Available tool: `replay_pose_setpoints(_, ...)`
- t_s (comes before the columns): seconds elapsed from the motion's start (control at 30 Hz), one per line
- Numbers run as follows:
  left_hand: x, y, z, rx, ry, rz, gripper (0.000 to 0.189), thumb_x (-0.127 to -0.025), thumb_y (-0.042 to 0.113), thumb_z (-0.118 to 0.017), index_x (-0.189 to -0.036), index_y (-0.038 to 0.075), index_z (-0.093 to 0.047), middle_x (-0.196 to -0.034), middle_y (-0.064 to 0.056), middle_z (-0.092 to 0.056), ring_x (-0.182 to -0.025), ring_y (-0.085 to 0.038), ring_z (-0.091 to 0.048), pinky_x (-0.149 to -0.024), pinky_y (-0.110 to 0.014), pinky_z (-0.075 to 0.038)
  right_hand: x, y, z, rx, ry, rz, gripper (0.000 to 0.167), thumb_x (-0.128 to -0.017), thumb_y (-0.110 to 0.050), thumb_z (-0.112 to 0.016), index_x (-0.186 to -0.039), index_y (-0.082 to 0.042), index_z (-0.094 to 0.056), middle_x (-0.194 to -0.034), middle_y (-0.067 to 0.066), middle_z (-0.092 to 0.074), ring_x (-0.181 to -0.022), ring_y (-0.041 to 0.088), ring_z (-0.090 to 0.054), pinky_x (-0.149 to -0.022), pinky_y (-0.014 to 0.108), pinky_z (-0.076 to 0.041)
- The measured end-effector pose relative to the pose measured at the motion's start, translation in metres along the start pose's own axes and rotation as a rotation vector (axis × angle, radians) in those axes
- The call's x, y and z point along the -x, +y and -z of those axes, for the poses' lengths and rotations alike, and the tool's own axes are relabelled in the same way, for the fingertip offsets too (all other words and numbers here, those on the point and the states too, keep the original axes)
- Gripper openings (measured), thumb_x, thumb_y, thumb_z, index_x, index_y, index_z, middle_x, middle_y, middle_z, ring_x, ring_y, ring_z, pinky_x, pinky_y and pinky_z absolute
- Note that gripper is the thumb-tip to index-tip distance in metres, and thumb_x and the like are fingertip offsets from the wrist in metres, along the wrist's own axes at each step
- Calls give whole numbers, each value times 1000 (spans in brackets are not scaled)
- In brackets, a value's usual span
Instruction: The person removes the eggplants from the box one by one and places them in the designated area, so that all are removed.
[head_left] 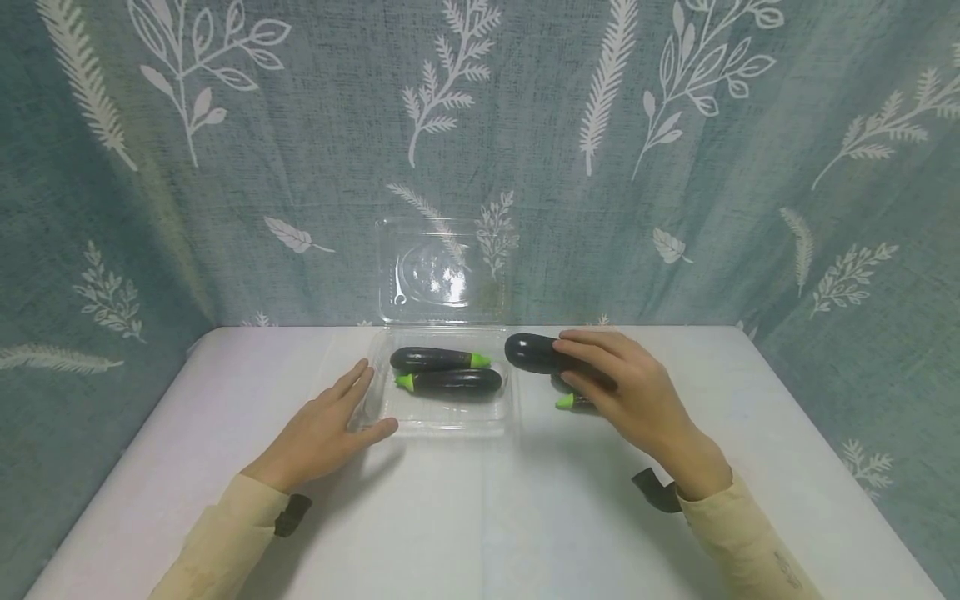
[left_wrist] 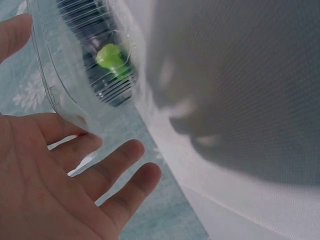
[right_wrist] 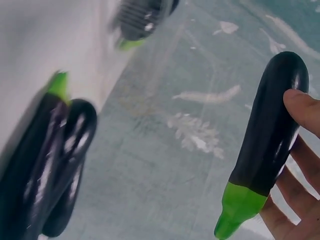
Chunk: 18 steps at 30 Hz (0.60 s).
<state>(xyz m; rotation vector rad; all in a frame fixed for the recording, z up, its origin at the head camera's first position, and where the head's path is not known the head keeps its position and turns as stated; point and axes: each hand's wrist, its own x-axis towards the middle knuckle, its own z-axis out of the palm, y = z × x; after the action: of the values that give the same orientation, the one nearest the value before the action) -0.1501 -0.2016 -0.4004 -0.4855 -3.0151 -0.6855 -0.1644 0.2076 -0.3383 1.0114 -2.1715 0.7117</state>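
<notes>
My right hand [head_left: 630, 392] holds a dark eggplant [right_wrist: 267, 130] with a green stem between thumb and fingers, above the table to the right of a clear plastic container [head_left: 450, 421]. Two eggplants lie in that container, an upper one [head_left: 431, 359] and a lower one [head_left: 459, 382], their stems pointing opposite ways. At the container's left side, my left hand [head_left: 318, 433] rests with fingers extended, touching its wall in the left wrist view. More eggplants [right_wrist: 37, 155] lie together on the table below the right hand, mostly hidden by it in the head view.
The container's transparent lid [head_left: 446, 271] stands raised at the back, against a blue-green curtain [head_left: 525, 108] with white leaf patterns. A white cloth covers the table [head_left: 480, 517]. Dark bands [head_left: 658, 490] sit at both wrists.
</notes>
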Motion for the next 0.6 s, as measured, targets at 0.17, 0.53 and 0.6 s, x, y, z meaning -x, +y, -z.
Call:
replay_pose_setpoints(0.17, 1, 1, 0, 1, -2, 2, 98, -96, 69, -52, -160, 1, -22, -167, -17, -20, -146, -46, -30, -114, -64, -29, 16, 10, 6, 36, -21, -25, 44, -82, -8, -84, -124, -14, -74, -126, 3, -69, -116, 25, -64, -101, 32, -47)
replay_pose_setpoints(0.53, 1, 2, 2, 6, -9, 4, 98, -96, 68, -52, -160, 1, -22, -167, -17, -19, -147, -45, -28, -115, -64, -28, 49, 30, 13, 105, -50, -80, 46, -78, -7, -86, -123, -14, -74, -125, 4, -70, -110, 26, -66, -95, 41, -50)
replay_pose_setpoints(0.6, 1, 2, 2, 6, -6, 1, 98, -96, 68, -52, -160, 0, -22, -167, -17, -19, -147, -45, -29, -115, -64, -28, 55, 32, 13, 111, -56, -79, 47, -78, -6, -86, -123, -13, -74, -124, 4, -70, -111, 27, -66, -96, 42, -50)
